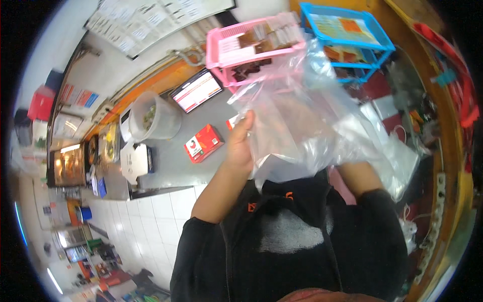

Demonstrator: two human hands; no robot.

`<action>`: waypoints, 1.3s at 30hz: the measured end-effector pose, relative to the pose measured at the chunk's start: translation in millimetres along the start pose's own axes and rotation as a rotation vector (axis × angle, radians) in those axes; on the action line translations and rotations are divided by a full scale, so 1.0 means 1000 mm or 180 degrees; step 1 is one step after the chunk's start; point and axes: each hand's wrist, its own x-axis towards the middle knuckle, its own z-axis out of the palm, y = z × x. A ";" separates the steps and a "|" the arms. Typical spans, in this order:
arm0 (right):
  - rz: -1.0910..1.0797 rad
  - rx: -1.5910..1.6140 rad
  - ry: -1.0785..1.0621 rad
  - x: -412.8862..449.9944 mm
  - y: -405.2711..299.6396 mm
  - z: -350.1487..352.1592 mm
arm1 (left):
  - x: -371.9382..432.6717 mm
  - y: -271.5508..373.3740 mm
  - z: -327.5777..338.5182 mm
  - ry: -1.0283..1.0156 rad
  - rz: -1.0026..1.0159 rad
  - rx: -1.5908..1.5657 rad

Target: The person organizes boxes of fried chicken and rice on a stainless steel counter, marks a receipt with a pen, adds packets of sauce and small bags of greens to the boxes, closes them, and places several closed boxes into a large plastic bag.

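Observation:
A large clear plastic bag [294, 139] is spread out in front of my chest, crumpled and partly blurred. My left hand [241, 143] grips its left side, with the thumb pointing up along the edge. Behind or inside the bag, my right hand is hidden by the plastic; a brownish blur shows through, and only the right forearm [360, 175] is plain. On the steel counter [169, 166], left of my left hand, lies a red printed carton [203, 143]. A second red-and-white item [231, 122] is mostly covered by that hand.
A pink plastic rack [219, 49] with packets and a blue rack [347, 41] stand beyond the bag. Along the counter are a lit tablet [197, 90], a translucent bucket [162, 117] and an open white carton [134, 162]. More plastic bags [396, 162] lie at right, near a power strip [434, 222].

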 end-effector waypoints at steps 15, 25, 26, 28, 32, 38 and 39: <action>0.1430 -0.0087 0.0224 -0.012 0.147 -0.037 | -0.144 0.021 -0.106 0.3109 0.0824 0.5660; 0.1443 -0.0587 -0.0344 -0.003 0.203 -0.068 | -0.215 0.009 -0.091 0.2214 0.1480 0.3179; 0.1501 -0.0552 -0.0265 -0.003 0.214 -0.068 | -0.229 0.010 -0.097 0.2265 0.1037 0.3269; 0.1488 -0.0235 -0.0771 -0.013 0.227 -0.028 | -0.255 -0.001 -0.153 0.2199 0.0350 0.3351; 0.1032 -0.1740 -0.0550 -0.058 0.223 0.098 | -0.347 0.021 -0.173 0.1691 -0.1196 0.4889; 0.0710 -0.1706 -0.1614 -0.091 0.286 0.105 | -0.460 0.030 -0.175 0.2759 0.0647 0.4576; 0.0389 -0.1610 -0.1957 -0.109 0.293 0.130 | -0.465 0.035 -0.167 0.2787 0.0656 0.4567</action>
